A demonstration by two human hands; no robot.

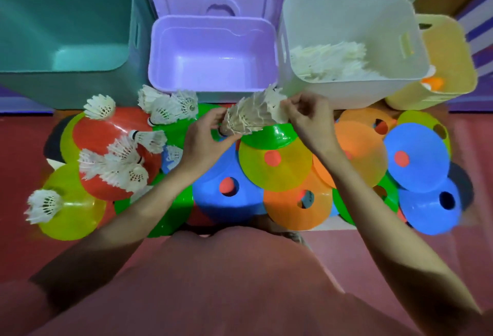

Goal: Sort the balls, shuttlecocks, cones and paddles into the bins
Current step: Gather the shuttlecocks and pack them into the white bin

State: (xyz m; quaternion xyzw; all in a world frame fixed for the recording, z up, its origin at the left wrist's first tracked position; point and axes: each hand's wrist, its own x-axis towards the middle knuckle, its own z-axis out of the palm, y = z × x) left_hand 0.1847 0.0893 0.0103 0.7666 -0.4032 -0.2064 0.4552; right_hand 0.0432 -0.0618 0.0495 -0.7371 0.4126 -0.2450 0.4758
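shuttlecock stack [250, 116] spanning both hands' grip

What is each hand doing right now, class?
Left hand: grips the base of the shuttlecock stack.
Right hand: fingers pinch the stack's feather end.

White nested shuttlecock stack [250, 115] tilted above disc cones [274, 165], white bin [354, 90] beyond

Dim, oversaturated colours, soft focus throughout, wide-angle bending at edges, dark corner vignetting
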